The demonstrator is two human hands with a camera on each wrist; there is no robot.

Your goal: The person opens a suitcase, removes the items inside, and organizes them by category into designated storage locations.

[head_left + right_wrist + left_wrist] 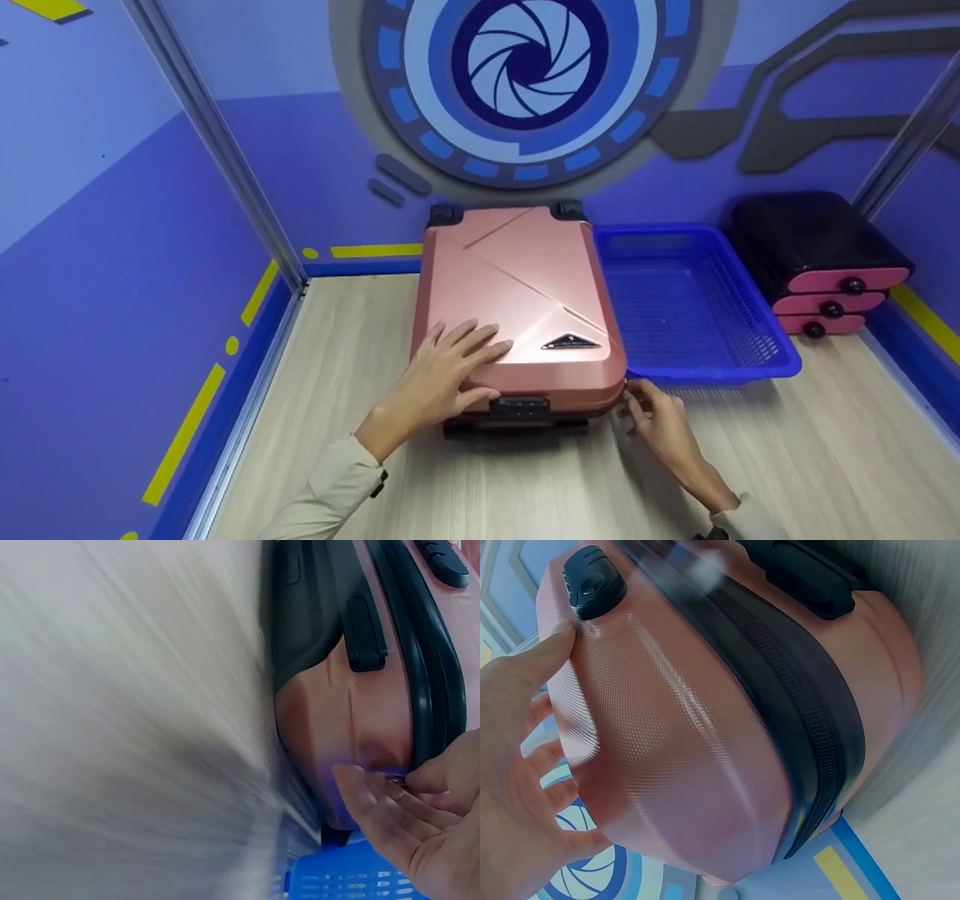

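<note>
A presumably stiff, weighty pink hard-shell suitcase (517,289) is seen on a tabletop (345,352) under a flattened left hand (442,371); at left wrist, grip is suggested by its textured shell (667,720); at right, its zipper pull (395,780), an apt hold, is pinched by the right hand (431,825).

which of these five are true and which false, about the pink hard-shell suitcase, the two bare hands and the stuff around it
1. The left hand rests on the pink hard-shell suitcase. True.
2. The suitcase stands upright on its wheels. False: it lies flat on the pale wood-grain tabletop.
3. In the head view, the blue perforated plastic basket is right of the suitcase. True.
4. The right hand presses the lock. False: it pinches what looks like a small zipper pull near the suitcase's corner.
5. The black box-shaped drawer unit has three pink fronts. True.
</note>
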